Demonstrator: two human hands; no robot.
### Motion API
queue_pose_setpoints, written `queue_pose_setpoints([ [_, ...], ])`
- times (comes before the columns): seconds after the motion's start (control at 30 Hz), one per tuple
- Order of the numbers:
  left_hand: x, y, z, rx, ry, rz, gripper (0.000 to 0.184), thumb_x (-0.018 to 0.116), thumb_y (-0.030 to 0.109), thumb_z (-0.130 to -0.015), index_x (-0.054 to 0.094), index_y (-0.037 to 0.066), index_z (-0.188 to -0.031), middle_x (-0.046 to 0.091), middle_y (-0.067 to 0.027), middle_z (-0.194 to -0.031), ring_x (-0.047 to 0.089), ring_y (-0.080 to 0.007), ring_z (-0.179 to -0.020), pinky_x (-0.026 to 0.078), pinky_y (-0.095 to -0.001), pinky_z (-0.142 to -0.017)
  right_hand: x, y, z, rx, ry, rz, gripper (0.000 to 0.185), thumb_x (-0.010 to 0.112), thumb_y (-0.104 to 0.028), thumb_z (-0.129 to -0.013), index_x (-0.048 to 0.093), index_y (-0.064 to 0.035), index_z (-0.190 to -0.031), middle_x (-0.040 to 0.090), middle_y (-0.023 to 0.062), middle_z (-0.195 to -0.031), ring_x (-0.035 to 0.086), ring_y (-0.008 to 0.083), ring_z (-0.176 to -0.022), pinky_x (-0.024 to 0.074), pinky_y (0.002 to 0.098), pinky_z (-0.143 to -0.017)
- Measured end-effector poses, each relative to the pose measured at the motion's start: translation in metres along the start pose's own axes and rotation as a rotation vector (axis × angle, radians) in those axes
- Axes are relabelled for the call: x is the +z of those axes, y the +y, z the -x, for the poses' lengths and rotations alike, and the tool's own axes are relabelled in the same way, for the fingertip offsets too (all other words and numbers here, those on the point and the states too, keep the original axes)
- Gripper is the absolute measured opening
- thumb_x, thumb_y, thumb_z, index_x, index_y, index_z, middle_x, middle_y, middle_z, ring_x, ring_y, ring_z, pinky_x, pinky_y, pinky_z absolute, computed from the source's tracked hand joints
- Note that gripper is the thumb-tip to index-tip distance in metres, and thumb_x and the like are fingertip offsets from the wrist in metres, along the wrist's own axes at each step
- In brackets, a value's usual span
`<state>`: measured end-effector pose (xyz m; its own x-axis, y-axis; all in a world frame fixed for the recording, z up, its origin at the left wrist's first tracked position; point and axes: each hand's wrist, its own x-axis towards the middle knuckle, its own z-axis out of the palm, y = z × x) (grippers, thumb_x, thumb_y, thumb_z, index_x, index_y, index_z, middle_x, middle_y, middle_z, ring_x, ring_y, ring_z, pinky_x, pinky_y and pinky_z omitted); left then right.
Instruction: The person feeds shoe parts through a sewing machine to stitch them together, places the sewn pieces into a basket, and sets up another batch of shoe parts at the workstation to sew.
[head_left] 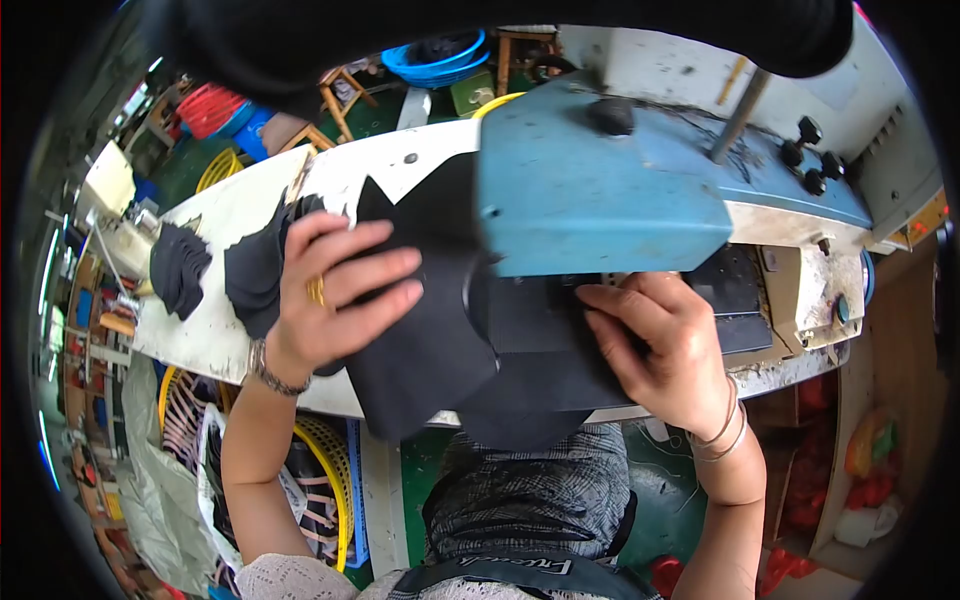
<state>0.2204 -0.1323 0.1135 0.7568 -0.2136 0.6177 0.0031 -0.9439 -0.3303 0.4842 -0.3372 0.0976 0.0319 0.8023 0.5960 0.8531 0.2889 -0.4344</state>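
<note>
Black cut fabric pieces (415, 365) lie at the front of a blue-headed machine (600, 190), partly under its head and over the table's front edge. My left hand (345, 290), with a ring and a bracelet, rests on the left part of the fabric with its fingers spread; its thumb is hidden. Close below the machine head, my right hand (660, 335) has thumb and forefinger pinched at the right end of the black fabric. The exact spot between those fingertips is hard to see. The machine head hides what lies beneath it.
Stacks of black pieces (180, 268) sit left on the white table (220, 350). Below stands a yellow-rimmed basket (340, 480). Behind the table are blue basins (435, 65), a wooden stool (340, 105) and red baskets (208, 108). Black knobs (815, 160) stick out at the machine's right.
</note>
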Motion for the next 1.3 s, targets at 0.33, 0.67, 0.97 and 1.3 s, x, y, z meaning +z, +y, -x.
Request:
queue_pose_setpoints([
  [0.33,-0.04,0.059,0.023,-0.068,0.037,0.195,0.027,0.083,0.011,-0.074,0.072,0.022,-0.097,0.072,0.0043,-0.121,0.064,-0.0231,-0.117,0.047,-0.0423,-0.095,0.023,-0.059,-0.009,0.238,-0.169,-0.565,0.014,0.072,-0.01,-0.095,0.069,0.0031,-0.099,0.064,0.0149,-0.072,0.064,0.0301,-0.061,0.0506,0.0362,-0.058],
  [0.67,-0.083,0.069,0.048,-0.12,-0.061,0.555,0.03,0.082,0.003,-0.073,0.071,0.017,-0.097,0.073,0.0025,-0.104,0.07,-0.0206,-0.102,0.053,-0.0377,-0.09,0.005,-0.066,0.0,0.45,0.132,-0.364,0.022,0.067,-0.004,-0.096,0.057,-0.0016,-0.076,0.057,0.0035,-0.063,0.051,0.0079,-0.056,0.0416,0.0245,-0.053],
  [0.97,-0.023,-0.106,0.263,-1.015,-0.34,0.033,0.049,0.083,0.027,-0.082,0.071,0.012,-0.127,0.071,-0.0098,-0.127,0.063,-0.0274,-0.122,0.04,-0.0387,-0.108,0.067,-0.057,0.089,-0.14,-0.544,-0.069,0.054,0.074,0.001,-0.073,0.065,0.0001,-0.127,0.066,0.0206,-0.125,0.07,0.0335,-0.106,0.0611,0.0386,-0.085],
  [1.3,-0.006,0.034,0.135,-0.604,-0.21,0.244,0.054,0.086,0.034,-0.075,0.072,0.009,-0.121,0.07,-0.009,-0.123,0.057,-0.0307,-0.129,0.037,-0.0445,-0.108,0.076,0.002,0.097,0.038,-0.561,-0.097,0.03,0.079,-0.021,-0.083,0.077,-0.006,-0.109,0.075,0.0131,-0.102,0.071,0.0342,-0.095,0.056,0.0396,-0.084],
])
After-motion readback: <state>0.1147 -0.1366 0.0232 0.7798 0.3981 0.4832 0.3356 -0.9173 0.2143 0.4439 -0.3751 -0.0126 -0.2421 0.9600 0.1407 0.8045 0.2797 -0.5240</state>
